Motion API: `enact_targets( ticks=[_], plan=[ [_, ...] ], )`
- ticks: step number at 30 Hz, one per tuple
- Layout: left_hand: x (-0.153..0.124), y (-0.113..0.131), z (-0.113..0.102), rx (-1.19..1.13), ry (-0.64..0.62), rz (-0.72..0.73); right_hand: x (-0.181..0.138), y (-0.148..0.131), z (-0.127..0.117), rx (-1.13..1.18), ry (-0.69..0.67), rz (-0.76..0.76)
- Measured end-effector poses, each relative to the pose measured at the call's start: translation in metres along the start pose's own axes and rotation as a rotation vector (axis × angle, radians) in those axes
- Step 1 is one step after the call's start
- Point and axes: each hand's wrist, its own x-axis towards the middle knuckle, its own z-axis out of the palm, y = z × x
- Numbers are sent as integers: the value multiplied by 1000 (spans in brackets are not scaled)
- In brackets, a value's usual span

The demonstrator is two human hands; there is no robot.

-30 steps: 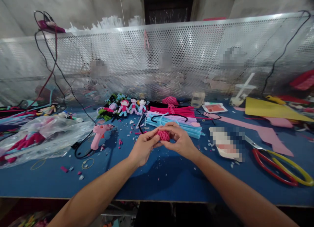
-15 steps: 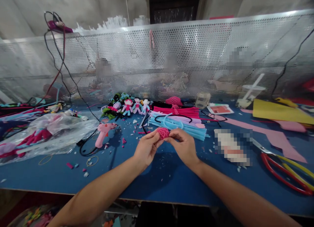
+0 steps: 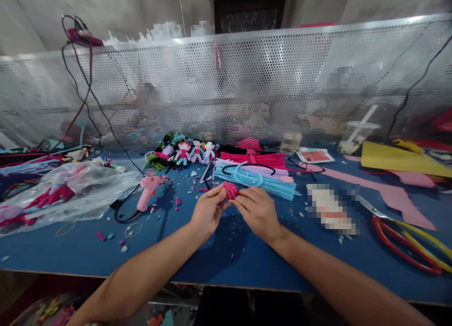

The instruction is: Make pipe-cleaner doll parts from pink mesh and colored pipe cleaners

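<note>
A small pink fuzzy ball [image 3: 230,190] of wound pipe cleaner sits between my two hands above the blue table [image 3: 226,255]. My left hand [image 3: 207,212] pinches its left side with curled fingers. On the right side, the closed fingers of my right hand [image 3: 257,210] press on it and cover its lower part. Just behind the ball lie bundles of light blue pipe cleaners [image 3: 261,181] and pink pipe cleaners [image 3: 254,159].
A pink glue gun [image 3: 148,190] with a black cord lies to the left, beside a clear plastic bag [image 3: 63,192]. Small finished dolls [image 3: 187,152] stand at the back. Red and yellow scissors [image 3: 409,234], pink and yellow sheets lie right. A perforated metal screen [image 3: 247,76] closes the far side.
My hands have turned the pink ball between the fingers and sunk slightly toward the table. The view shifted a little to the left.
</note>
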Motion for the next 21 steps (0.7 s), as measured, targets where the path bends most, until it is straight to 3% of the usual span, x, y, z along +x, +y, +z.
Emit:
enact_targets(
  ticks=[4,7,10,13,17,21],
  plan=[
    [6,4,-4,42,18,49,-5,-16,1,-123,-153,39],
    [14,7,-7,73,74,74,-4,-16,2,0,-213,98],
    [25,9,-11,59,124,101,15,6,6,121,-174,266],
    [34,10,-17,47,125,111,44,37,20,-33,-260,479],
    [39,12,-20,35,161,113,63,64,45,-102,-350,563],
    [36,14,-18,45,142,94,56,68,51,-130,-396,570]
  ],
)
